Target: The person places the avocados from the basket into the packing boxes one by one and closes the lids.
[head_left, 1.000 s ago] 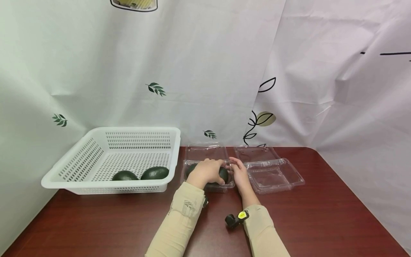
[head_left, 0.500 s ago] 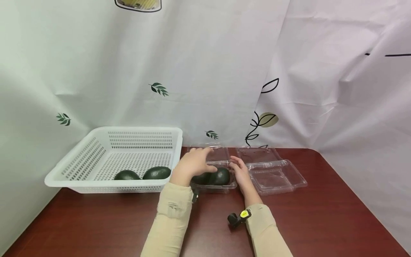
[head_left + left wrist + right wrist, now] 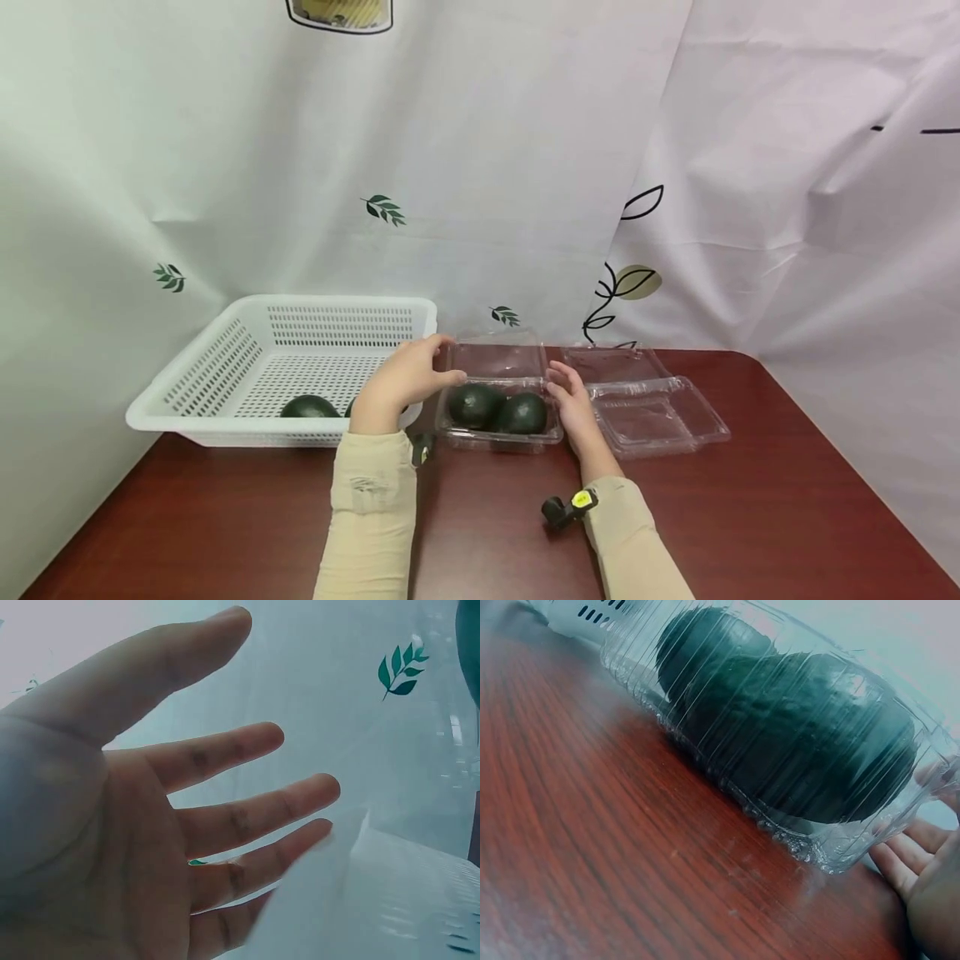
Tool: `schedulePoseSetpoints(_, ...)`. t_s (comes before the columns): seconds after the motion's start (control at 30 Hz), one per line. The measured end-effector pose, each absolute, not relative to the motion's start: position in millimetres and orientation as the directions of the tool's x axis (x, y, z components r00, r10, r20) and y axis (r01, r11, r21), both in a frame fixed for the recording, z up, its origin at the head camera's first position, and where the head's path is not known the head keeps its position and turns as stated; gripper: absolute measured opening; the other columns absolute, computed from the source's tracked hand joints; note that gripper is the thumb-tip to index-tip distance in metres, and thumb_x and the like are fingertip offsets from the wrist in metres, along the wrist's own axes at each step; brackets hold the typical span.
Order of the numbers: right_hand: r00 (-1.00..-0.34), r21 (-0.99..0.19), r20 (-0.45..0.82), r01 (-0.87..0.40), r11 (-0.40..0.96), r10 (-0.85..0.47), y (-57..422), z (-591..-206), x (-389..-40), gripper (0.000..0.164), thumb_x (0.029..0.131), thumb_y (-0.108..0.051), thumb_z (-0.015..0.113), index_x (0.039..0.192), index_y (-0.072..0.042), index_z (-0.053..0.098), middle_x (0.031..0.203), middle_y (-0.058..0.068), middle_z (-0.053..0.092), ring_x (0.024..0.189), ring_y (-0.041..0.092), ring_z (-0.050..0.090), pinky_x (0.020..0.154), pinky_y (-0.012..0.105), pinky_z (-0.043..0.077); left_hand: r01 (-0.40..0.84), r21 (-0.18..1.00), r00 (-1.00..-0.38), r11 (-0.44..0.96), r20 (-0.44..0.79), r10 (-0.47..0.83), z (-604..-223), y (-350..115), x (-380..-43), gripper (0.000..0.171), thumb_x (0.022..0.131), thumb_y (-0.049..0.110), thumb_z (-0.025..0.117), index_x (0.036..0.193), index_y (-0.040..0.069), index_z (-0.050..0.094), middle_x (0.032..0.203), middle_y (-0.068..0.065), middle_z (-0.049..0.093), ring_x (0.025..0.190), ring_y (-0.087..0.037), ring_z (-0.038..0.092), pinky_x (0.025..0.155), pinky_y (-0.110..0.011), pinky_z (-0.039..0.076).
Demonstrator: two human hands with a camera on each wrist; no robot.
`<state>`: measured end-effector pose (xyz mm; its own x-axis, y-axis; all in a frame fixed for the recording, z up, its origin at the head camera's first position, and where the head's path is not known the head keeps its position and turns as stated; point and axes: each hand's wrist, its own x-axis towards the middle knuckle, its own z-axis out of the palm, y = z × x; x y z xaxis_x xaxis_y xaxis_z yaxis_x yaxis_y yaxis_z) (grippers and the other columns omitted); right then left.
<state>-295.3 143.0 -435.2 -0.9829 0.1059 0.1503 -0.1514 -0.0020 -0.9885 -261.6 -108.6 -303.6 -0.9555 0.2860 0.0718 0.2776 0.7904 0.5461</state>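
Note:
Two dark green avocados [image 3: 523, 413] lie side by side in a clear plastic clamshell box [image 3: 551, 437], its lid [image 3: 498, 360] standing up behind. My right hand [image 3: 574, 408] is at the box's right end; in the right wrist view its fingers [image 3: 911, 851] touch the clear wall, loosely extended. Over the right edge of a white basket [image 3: 225, 429] is my left hand [image 3: 401, 379], thumb and fingers spread, with nothing in its grasp in the left wrist view. Another avocado [image 3: 310, 407] shows in the basket, and one more is mostly hidden behind the left hand.
A second clear clamshell box [image 3: 648, 417] lies unfolded to the right of my right hand. A white patterned cloth [image 3: 525, 167] hangs behind the dark red wooden table [image 3: 480, 533].
My left hand has let go of an avocado in the box and moved left to the basket's edge. The right hand has stayed at the box's right end. The head view has shifted slightly.

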Motion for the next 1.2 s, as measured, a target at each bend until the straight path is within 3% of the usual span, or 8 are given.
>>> schedulePoseSetpoints(0.2,-0.971,-0.974,0.22,-0.224,-0.04,0.093,143,-436,-296,0.048,0.09,0.01,0.042,0.137,0.003,0.032,0.132,0.027,0.041,0.115,0.035,0.045,0.083,0.022,0.04,0.255,0.537,-0.962,0.804,0.057,0.267,-304,-107,-263,0.064,0.083,0.035,0.066,0.137,0.01,0.042,0.118,-0.013,0.058,0.111,-0.031,0.047,0.089,-0.049,0.04)
schedulePoseSetpoints(0.33,-0.965,-0.966,0.251,-0.256,-0.05,0.082,144,-436,-295,0.056,0.089,0.013,0.043,0.141,0.0,0.028,0.131,0.027,0.04,0.116,0.037,0.045,0.082,0.018,0.041,0.227,0.562,-0.972,0.796,0.072,0.226,-306,-107,-265,0.076,0.085,0.031,0.063,0.146,0.008,0.023,0.142,-0.018,0.037,0.129,-0.037,0.03,0.099,-0.054,0.031)
schedulePoseSetpoints(0.47,-0.954,-0.955,0.288,-0.292,-0.043,0.08,143,-436,-294,0.052,0.087,0.014,0.046,0.137,0.003,0.034,0.129,0.028,0.041,0.117,0.038,0.045,0.086,0.02,0.042,0.223,0.57,-0.974,0.791,0.096,0.205,-307,-107,-268,0.08,0.087,0.024,0.06,0.149,0.011,0.011,0.15,-0.017,0.021,0.135,-0.038,0.019,0.102,-0.055,0.027)
schedulePoseSetpoints(0.63,-0.943,-0.946,0.313,-0.32,-0.045,0.114,142,-438,-296,0.04,0.086,0.017,0.045,0.125,0.01,0.04,0.129,0.028,0.044,0.115,0.036,0.047,0.089,0.021,0.041,0.283,0.543,-0.957,0.791,0.106,0.27,-307,-107,-268,0.071,0.086,0.012,0.053,0.148,0.016,0.021,0.149,-0.009,0.027,0.136,-0.034,0.02,0.104,-0.052,0.025)
schedulePoseSetpoints(0.8,-0.956,-0.97,0.233,-0.24,-0.023,0.177,139,-434,-296,0.027,0.097,-0.003,0.041,0.121,0.009,0.047,0.126,0.023,0.049,0.115,0.029,0.047,0.093,0.028,0.039,0.338,0.498,-0.94,0.798,0.139,0.311,-305,-107,-266,0.051,0.087,0.011,0.041,0.137,0.014,0.045,0.125,-0.011,0.052,0.114,-0.027,0.044,0.094,-0.044,0.036)
schedulePoseSetpoints(0.93,-0.98,-0.972,0.174,-0.187,-0.144,0.096,138,-430,-292,0.048,0.102,-0.029,0.03,0.129,0.009,0.041,0.134,0.025,0.042,0.125,0.033,0.04,0.103,0.04,0.031,0.354,0.45,-0.934,0.82,0.131,0.331,-305,-103,-263,0.04,0.088,0.022,0.039,0.121,0.016,0.062,0.112,-0.009,0.056,0.106,-0.025,0.047,0.087,-0.041,0.039)
schedulePoseSetpoints(1.03,-0.991,-0.967,0.135,-0.132,-0.218,0.001,141,-429,-286,0.06,0.101,-0.04,0.025,0.136,0.009,0.033,0.143,0.023,0.031,0.131,0.036,0.029,0.107,0.044,0.023,0.349,0.44,-0.935,0.827,0.101,0.341,-307,-96,-261,0.035,0.091,0.038,0.045,0.104,0.013,0.067,0.104,-0.005,0.058,0.098,-0.023,0.051,0.081,-0.039,0.043)
schedulePoseSetpoints(1.2,-0.993,-0.972,0.032,-0.005,-0.233,-0.11,151,-424,-277,0.063,0.101,-0.043,0.026,0.142,0.005,0.023,0.15,0.021,0.014,0.134,0.041,0.018,0.108,0.047,0.017,0.338,0.47,-0.928,0.815,0.021,0.372,-310,-86,-257,0.038,0.078,0.048,0.069,0.079,0.012,0.057,0.073,0.001,0.057,0.065,-0.016,0.052,0.057,-0.031,0.043)
